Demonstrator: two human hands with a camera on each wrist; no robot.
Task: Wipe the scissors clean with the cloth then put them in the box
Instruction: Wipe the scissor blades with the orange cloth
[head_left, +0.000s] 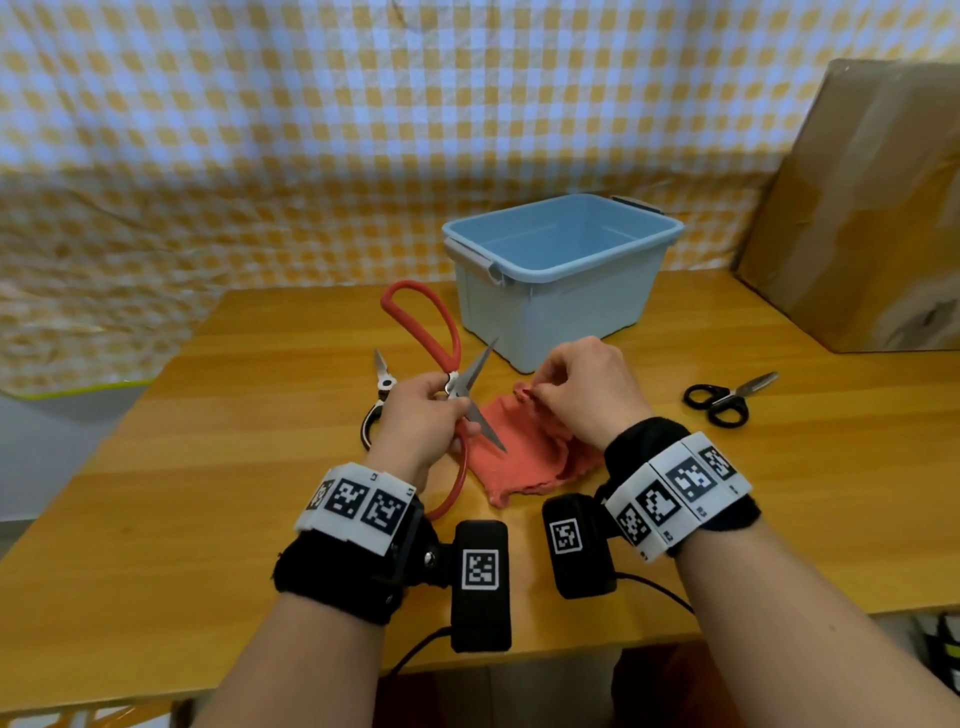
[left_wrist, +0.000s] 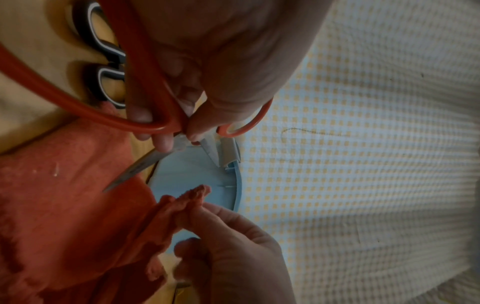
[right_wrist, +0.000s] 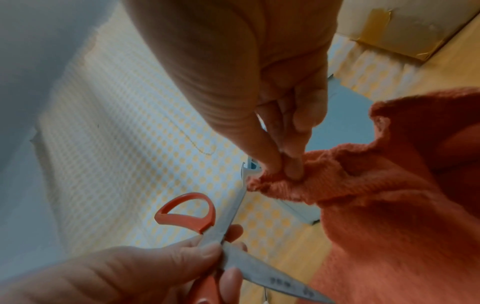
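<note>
Gripping red scissors (head_left: 451, 387), left hand (head_left: 415, 421) hiding pivot, right hand (head_left: 582, 387) pinching cloth (head_left: 524, 452)

grey-handled shears (head_left: 375, 400) half behind left hand (head_left: 415, 421)

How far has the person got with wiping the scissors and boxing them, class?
Done: nothing boxed; the blue box looks empty. In hand: the left hand grips the red-handled scissors, blades open, while the right hand pinches the cloth's edge. Left: wiping and boxing these, plus the black scissors and another pair.
</note>
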